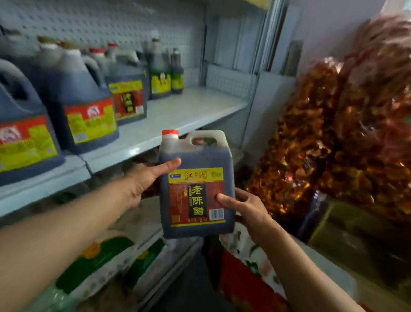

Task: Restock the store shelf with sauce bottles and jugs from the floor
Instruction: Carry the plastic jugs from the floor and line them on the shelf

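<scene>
A dark vinegar jug [197, 185] with a red cap and a moulded top handle is held upright in mid-air, just in front of the white shelf [178, 113] edge and slightly below its level. It is clamped from both sides: the left hand [145, 180] is pressed against the jug's left wall, thumb laid across the front upper corner; the right hand [244, 209] is curled round the lower right edge, thumb on the label. The handle is not used. Likely reason: a two-sided hold keeps the label facing out and the base level for setting down.

Shelf state: a row of larger dark jugs [84, 105] with red-and-yellow labels is lined along the left part, then one jug with the same red label [127, 99] as the held one, then two tall bottles [166, 77] at the back. The right stretch of the shelf is bare, so the slot beside the matching jug is judged the target.

Next move as judged: lift over the shelf lip, slide in, label forward. Risk: base catching on the lip.

Bagged red goods [350, 133] are stacked to the right; sacks [106, 259] lie on the lower shelf.
</scene>
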The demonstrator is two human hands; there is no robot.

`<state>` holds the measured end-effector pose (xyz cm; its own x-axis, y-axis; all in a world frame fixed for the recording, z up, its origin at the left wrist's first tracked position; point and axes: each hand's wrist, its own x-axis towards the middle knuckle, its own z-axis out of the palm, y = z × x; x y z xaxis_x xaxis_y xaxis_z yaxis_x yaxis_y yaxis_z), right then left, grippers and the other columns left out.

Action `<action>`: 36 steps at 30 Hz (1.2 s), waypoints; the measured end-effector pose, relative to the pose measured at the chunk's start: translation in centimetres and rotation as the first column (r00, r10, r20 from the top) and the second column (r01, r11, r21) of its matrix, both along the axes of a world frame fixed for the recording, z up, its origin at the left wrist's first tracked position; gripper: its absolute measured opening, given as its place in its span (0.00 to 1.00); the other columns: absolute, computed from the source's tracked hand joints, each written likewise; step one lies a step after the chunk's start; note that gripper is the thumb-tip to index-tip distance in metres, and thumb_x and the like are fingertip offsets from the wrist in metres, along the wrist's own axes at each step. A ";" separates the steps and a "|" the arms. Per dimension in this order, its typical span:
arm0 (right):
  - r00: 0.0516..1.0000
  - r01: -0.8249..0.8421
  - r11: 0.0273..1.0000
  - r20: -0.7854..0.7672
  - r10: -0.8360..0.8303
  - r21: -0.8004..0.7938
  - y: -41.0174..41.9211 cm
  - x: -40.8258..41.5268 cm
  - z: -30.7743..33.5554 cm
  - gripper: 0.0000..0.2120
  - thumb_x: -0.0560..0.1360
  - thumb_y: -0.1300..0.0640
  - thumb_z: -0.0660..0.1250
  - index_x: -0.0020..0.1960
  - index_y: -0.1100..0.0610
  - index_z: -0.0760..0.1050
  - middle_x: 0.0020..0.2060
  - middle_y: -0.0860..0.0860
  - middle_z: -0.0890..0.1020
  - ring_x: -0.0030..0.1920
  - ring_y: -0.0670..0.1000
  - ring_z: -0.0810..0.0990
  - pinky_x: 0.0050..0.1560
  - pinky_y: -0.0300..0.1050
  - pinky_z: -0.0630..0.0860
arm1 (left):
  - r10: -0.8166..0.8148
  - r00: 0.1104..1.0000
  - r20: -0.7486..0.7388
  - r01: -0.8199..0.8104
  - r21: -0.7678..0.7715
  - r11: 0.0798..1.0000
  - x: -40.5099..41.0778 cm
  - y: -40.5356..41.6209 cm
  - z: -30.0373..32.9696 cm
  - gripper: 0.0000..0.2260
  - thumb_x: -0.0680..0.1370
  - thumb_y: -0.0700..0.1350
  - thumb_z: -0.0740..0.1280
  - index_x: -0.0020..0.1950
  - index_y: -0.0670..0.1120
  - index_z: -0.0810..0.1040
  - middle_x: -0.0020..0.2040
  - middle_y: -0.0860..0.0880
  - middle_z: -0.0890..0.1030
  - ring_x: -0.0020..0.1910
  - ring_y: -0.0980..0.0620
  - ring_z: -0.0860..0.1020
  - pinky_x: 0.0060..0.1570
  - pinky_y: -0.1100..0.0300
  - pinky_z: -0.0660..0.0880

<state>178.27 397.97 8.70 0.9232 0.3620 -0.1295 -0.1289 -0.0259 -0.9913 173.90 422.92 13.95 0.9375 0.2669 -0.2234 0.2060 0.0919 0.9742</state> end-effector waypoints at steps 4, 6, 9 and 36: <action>0.986 -0.154 0.987 0.077 0.151 0.040 4.6 10.5 3.4 0.25 0.65 0.51 0.81 0.59 0.57 0.83 0.50 0.55 0.88 0.48 0.55 0.87 0.44 0.45 0.81 | 0.167 0.984 0.056 -0.168 0.025 0.985 6.5 3.4 4.5 0.22 0.58 0.56 0.82 0.43 0.43 0.85 0.44 0.42 0.87 0.42 0.44 0.84 0.52 0.50 0.78; 0.968 -0.237 0.969 0.103 0.229 0.068 7.3 15.2 5.3 0.32 0.60 0.44 0.84 0.60 0.56 0.83 0.52 0.56 0.87 0.52 0.59 0.86 0.51 0.53 0.82 | 0.250 0.962 0.106 -0.255 0.040 0.966 9.2 4.9 6.9 0.16 0.65 0.53 0.79 0.46 0.44 0.84 0.45 0.44 0.87 0.43 0.46 0.84 0.51 0.53 0.79; 0.936 -0.344 0.933 0.118 0.332 0.102 11.2 21.4 8.1 0.31 0.63 0.48 0.84 0.62 0.58 0.81 0.52 0.56 0.87 0.50 0.58 0.87 0.46 0.51 0.82 | 0.326 0.928 0.182 -0.343 0.069 0.937 12.7 7.3 10.0 0.13 0.68 0.49 0.78 0.48 0.46 0.82 0.43 0.48 0.87 0.44 0.48 0.84 0.51 0.56 0.80; 0.630 -0.748 0.663 0.313 0.711 -0.002 26.4 36.3 5.8 0.32 0.69 0.59 0.78 0.70 0.56 0.74 0.62 0.54 0.83 0.65 0.56 0.80 0.62 0.54 0.79 | 0.636 0.753 0.167 -0.595 0.587 0.550 18.9 14.3 9.0 0.25 0.68 0.49 0.80 0.63 0.48 0.80 0.59 0.48 0.84 0.56 0.47 0.81 0.60 0.47 0.78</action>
<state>214.55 424.32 14.47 0.3374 0.9267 0.1654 0.1455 0.1222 -0.9818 192.82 437.20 22.94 0.4845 0.8641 0.1365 0.3748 -0.3460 0.8601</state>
